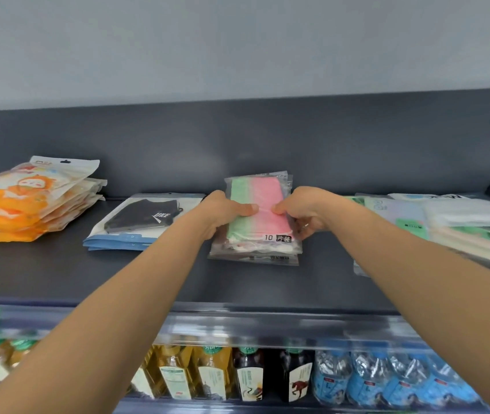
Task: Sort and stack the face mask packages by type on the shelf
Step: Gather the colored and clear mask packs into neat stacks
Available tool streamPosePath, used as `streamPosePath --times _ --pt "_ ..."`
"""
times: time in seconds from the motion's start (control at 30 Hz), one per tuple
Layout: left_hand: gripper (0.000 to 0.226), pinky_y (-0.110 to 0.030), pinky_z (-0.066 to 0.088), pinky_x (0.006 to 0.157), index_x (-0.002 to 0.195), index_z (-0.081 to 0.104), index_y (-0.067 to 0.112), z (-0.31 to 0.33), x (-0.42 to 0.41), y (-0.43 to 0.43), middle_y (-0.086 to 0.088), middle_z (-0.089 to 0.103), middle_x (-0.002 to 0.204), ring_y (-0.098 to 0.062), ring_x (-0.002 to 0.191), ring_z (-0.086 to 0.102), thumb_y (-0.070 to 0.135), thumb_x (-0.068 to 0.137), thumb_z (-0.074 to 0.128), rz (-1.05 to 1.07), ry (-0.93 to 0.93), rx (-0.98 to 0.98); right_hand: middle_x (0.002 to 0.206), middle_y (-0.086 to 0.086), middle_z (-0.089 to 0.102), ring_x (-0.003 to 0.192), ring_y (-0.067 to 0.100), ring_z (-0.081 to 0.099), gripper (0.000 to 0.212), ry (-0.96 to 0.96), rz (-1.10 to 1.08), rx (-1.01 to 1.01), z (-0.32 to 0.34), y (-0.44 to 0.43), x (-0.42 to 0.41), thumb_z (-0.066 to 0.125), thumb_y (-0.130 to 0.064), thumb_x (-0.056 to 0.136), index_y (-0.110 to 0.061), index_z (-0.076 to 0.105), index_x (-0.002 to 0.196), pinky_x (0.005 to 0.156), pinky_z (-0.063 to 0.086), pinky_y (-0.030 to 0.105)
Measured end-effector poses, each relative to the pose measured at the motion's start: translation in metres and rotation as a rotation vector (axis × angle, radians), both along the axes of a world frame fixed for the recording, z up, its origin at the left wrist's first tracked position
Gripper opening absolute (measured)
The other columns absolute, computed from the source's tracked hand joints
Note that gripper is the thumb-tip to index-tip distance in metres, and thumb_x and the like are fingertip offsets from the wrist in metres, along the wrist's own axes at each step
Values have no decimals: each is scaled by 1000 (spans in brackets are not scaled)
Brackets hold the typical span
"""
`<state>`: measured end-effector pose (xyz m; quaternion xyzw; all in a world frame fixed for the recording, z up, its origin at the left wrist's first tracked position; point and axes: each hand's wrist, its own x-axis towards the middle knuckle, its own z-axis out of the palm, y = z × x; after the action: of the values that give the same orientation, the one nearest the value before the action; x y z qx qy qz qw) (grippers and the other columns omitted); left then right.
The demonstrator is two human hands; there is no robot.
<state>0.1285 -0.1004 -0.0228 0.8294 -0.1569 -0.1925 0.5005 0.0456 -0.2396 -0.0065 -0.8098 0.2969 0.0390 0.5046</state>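
A stack of clear packages with green and pink masks (257, 201) lies in the middle of the dark shelf (154, 273). My left hand (223, 215) grips its left side and my right hand (303, 213) grips its right side, thumbs pressed on the top package. To the left lies a small stack of black mask packages with blue edges (139, 222). At the far left stands a taller pile of orange cartoon packages (28, 201). On the right lie pale white and green packages (447, 225), spread and overlapping.
The shelf has a dark back panel (237, 144) and a front lip with a clear price rail (267, 327). Below it stand bottles of yellow drink (196, 372), dark drink (273, 375) and water (387, 380).
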Motion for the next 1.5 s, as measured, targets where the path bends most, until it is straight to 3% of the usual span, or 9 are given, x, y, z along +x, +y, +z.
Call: streamPosePath --times 0.47,0.63,0.77,0.9,1.0,1.03,1.07,1.33,1.5 --pt "61 -28 42 65 120 49 4 5 2 -1 -4 55 105 -22 91 53 45 81 70 -18 -171 145 86 12 58 81 24 55 12 -168 -107 220 -8 8 3 51 -8 96 -5 56 107 82 51 42" --pt "70 -45 36 105 138 34 5 20 -15 -20 -14 37 143 -33 129 39 41 86 64 115 -484 191 90 10 52 81 18 38 31 -285 -215 -11 -3 -15 -19 58 -12 89 5 60 115 64 37 28" --pt "55 -42 34 106 134 42 11 33 -58 -59 -10 40 139 -30 128 40 33 87 61 -15 -624 64 134 19 55 119 29 56 43 -323 -332 -155 5 -51 -58 59 -14 91 6 53 129 98 45 38" --pt "46 -33 41 96 126 47 13 30 -101 -106 -6 44 132 -25 116 49 31 87 62 -248 -554 76 118 25 63 128 29 45 43 -309 -446 -255 5 -105 -101 60 -9 88 12 52 125 106 35 47" --pt "38 -28 38 73 113 50 11 20 -121 -136 -8 51 111 -23 96 50 34 86 65 -381 -454 209 123 32 58 89 15 48 44 -239 -487 -304 3 -138 -131 60 -6 87 12 52 126 74 18 32" --pt "45 -28 37 67 116 53 6 17 -126 -145 -10 55 107 -25 96 53 37 86 66 -411 -410 259 123 30 59 101 22 59 41 -212 -498 -305 1 -150 -139 61 -5 85 13 55 122 100 40 56" --pt "55 -27 35 62 121 53 2 14 -133 -154 -13 59 106 -26 99 56 41 85 66 -431 -371 306 116 27 64 98 24 60 36 -191 -498 -314 -1 -162 -149 62 -5 84 13 60 115 81 51 43" --pt "49 -37 49 92 118 59 -3 0 -148 -194 -19 62 126 -29 112 60 9 75 79 -324 -81 332 152 13 34 135 35 39 75 187 -234 -396 -10 -217 -195 70 -32 85 -2 36 144 99 40 41" --pt "23 -28 47 43 109 58 -1 1 -151 -195 -15 68 95 -28 71 62 4 88 65 -160 6 170 155 9 29 140 30 33 89 337 -65 -507 -15 -232 -206 64 -54 81 -6 29 148 109 32 38"
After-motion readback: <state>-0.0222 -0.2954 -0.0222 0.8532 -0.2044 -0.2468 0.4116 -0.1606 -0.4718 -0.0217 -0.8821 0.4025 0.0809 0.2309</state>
